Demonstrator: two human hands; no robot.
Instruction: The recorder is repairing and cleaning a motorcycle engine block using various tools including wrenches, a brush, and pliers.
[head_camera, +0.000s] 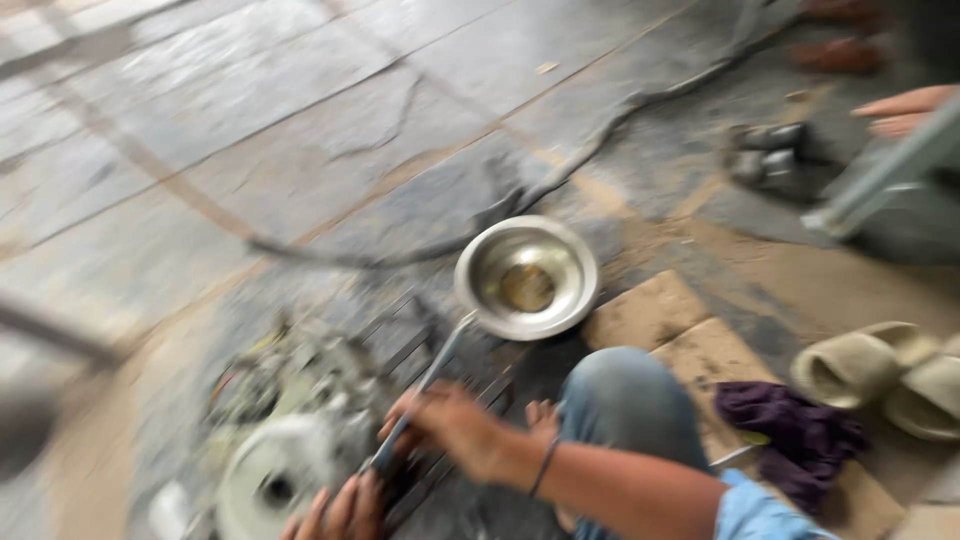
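Observation:
The picture is motion-blurred. My right hand (452, 425) grips a long metal wrench (425, 385), which slants up from a grey engine part (290, 440) on the floor toward a steel bowl (527, 275). Only the fingers of my left hand (335, 510) show at the bottom edge, lying spread against the engine part beside its round pale cover (270, 485). The wrench's lower end sits between my two hands. My knee in blue jeans (625, 400) is just right of my right hand.
A black cable (400, 255) curves across the stone floor. Cardboard pieces (650, 310), a purple cloth (790, 430) and pale sandals (880, 375) lie to the right. Another person's hand (905, 108) and a metal bar (890, 170) are at the top right.

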